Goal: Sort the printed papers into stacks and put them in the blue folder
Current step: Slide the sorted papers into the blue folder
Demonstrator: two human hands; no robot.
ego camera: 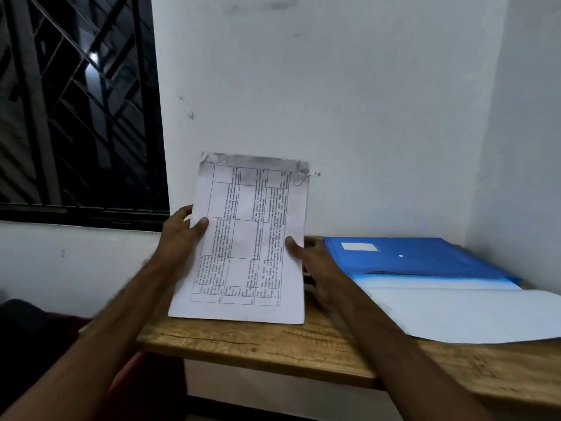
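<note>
I hold a stack of printed papers [249, 238] upright, its bottom edge on the wooden table [273, 344]. The top sheet shows a table of text turned sideways. My left hand [182, 235] grips the left edge, thumb on the front. My right hand [312, 262] grips the right edge, thumb on the front and fingers behind. The blue folder [419, 256] lies on the table to the right, against the wall, with a white label on its cover. A large white sheet [455, 314] lies in front of the folder and reaches past the table's front edge.
A white wall stands directly behind the table and another at the right. A dark window with a metal grille [76, 101] fills the upper left. Something dark red [60, 329] sits low at the left, below the table's left end.
</note>
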